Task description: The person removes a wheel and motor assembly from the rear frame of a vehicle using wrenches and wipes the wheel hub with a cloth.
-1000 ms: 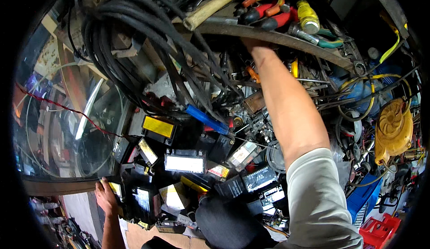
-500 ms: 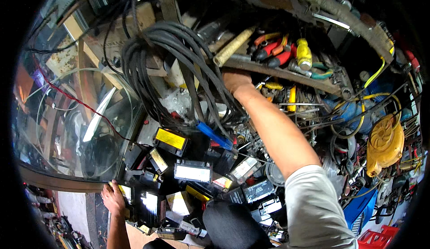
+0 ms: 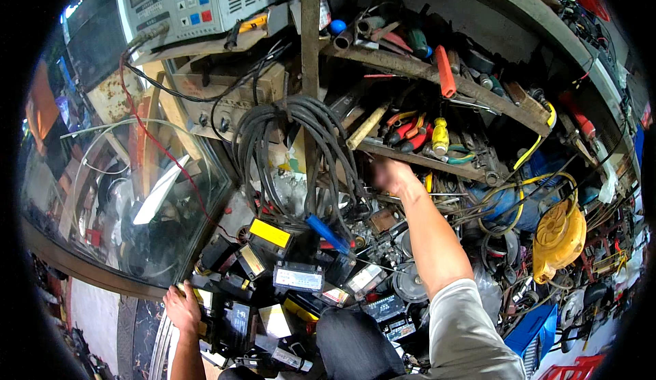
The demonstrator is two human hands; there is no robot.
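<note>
My left hand (image 3: 181,308) curls its fingers over the metal-framed edge of a glass pane (image 3: 147,257), beside black batteries (image 3: 297,277) with white and yellow labels. My right hand (image 3: 389,178) reaches just under the lower tool shelf (image 3: 461,171), its fingers blurred and shadowed, so what they touch is hidden. On that shelf lie pliers (image 3: 413,134), a yellow-handled tool (image 3: 439,135) and a pale wooden handle (image 3: 365,128). Just left of my right hand hangs a thick coil of black cable (image 3: 277,147).
A grey electronic box (image 3: 184,7) sits upper left. An upper shelf (image 3: 424,72) holds more tools. At right are a yellow plastic housing (image 3: 557,240), a blue plastic piece (image 3: 533,332) and tangled cables. A dark-clothed knee (image 3: 355,346) is at the bottom among the batteries.
The view has tilted upward, bringing the upper shelf and grey box into sight. My right hand stays reaching under the shelf; my left hand stays on the pane's edge.
</note>
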